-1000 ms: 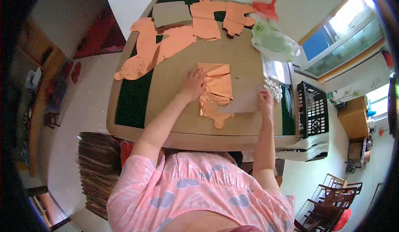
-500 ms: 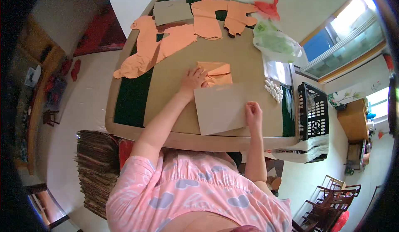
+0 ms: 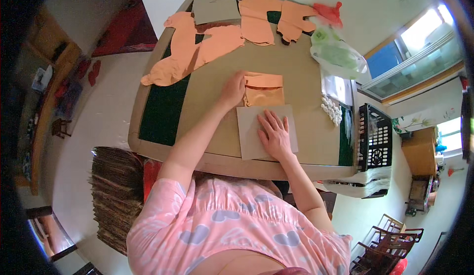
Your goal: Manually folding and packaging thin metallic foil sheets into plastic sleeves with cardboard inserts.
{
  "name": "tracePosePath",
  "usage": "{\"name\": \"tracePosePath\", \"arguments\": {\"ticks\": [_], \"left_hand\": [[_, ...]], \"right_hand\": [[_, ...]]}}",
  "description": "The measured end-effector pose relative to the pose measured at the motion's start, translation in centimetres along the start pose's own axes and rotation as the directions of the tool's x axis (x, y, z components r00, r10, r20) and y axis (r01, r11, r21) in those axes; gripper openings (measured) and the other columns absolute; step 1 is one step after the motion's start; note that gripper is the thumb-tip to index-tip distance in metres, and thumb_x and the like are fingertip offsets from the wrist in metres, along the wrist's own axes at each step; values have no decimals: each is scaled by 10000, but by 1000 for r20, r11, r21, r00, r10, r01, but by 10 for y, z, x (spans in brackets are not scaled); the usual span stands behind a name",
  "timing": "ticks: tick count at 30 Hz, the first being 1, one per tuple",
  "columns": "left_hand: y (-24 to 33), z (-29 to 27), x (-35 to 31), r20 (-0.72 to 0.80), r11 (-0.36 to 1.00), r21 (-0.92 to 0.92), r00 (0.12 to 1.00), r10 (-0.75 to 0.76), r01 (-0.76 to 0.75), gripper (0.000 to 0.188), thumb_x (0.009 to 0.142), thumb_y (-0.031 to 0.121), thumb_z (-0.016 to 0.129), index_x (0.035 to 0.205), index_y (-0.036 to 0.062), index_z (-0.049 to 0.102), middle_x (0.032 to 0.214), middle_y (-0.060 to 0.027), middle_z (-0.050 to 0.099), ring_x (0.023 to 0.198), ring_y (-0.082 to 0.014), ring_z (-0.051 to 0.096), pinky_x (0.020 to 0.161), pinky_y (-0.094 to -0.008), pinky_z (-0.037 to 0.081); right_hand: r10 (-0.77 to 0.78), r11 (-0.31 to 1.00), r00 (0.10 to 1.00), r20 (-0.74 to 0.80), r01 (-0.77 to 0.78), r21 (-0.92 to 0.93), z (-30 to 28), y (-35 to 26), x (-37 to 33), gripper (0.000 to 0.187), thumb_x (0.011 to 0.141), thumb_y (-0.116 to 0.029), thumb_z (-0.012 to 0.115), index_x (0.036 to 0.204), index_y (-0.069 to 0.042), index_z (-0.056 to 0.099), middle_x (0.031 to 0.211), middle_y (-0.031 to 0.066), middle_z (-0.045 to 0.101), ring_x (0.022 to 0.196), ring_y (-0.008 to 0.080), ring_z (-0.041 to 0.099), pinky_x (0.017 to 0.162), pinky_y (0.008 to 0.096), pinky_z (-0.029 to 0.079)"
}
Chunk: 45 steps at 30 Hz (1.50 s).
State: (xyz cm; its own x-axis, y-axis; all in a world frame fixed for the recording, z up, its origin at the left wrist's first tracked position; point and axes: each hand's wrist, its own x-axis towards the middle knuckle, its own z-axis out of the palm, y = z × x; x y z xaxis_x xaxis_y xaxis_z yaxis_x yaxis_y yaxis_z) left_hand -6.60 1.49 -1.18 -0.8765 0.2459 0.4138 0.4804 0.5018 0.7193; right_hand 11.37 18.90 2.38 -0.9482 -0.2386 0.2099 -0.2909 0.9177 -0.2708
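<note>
Both hands lie flat near the table's front edge — the right hand spread wide on a grey card sheet, the left hand pressing the left edge of an orange paper piece just beyond it, gripping nothing. It looks like a folding or flattening step; next the card needs aligning against the orange piece — steadily, without shifting either.

A clear plastic bag with green contents lies at the table's far right corner. Just beyond it sits a small red bag. Near the right edge lies a clear packet, with white pellets beside it. No labels, signs or screens show.
</note>
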Motion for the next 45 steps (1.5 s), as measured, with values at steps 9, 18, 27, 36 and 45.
{"name": "tracePosePath", "arguments": {"ticks": [9, 18, 27, 36, 45], "left_hand": [[-21, -2, 71, 121, 932, 270, 952, -281, 241, 268, 896, 224, 529, 998, -18, 585, 1020, -229, 603, 997, -388, 580, 844, -493, 466], [37, -43, -23, 463, 812, 123, 757, 462, -571, 275, 828, 50, 544, 1074, 41, 664, 1176, -115, 633, 1141, -286, 561, 1002, -377, 438], [36, -46, -10, 658, 941, 8, 711, 250, -339, 278, 793, 9, 576, 1059, 67, 635, 1154, -112, 628, 1116, -272, 562, 962, -388, 464], [12, -35, -10, 416, 861, 22, 788, 455, -509, 261, 808, 22, 576, 1056, 67, 642, 952, -133, 653, 961, -305, 607, 876, -387, 488], [17, -33, -1, 404, 963, -72, 875, 268, -262, 236, 817, 49, 625, 1050, 64, 653, 1039, -115, 672, 966, -300, 632, 849, -396, 510]], "right_hand": [[-4, 1000, 1000, -7, 3, -14, 3, -3, 1, 508, 900, -280, 569, 1388, -182, 470, 1480, 76, 391, 1365, 275, 356, 1119, 566, 200], [32, 999, 999, 18, -32, 35, -8, -4, -4, 477, 898, -274, 569, 1360, -177, 499, 1454, 90, 420, 1366, 285, 349, 1117, 574, 194], [-49, 998, 998, -27, 50, 36, -18, 1, 13, 332, 841, -161, 612, 1171, -126, 623, 1207, 91, 586, 1093, 302, 536, 981, 470, 363], [-115, 981, 950, -290, 154, 116, 17, 21, 64, 246, 790, -59, 630, 1036, -72, 631, 1047, 107, 588, 966, 332, 530, 867, 441, 424], [-87, 989, 963, -255, 114, 94, 19, 25, 64, 287, 801, -61, 613, 1084, -100, 632, 1040, 96, 579, 962, 324, 523, 859, 443, 434]]}}
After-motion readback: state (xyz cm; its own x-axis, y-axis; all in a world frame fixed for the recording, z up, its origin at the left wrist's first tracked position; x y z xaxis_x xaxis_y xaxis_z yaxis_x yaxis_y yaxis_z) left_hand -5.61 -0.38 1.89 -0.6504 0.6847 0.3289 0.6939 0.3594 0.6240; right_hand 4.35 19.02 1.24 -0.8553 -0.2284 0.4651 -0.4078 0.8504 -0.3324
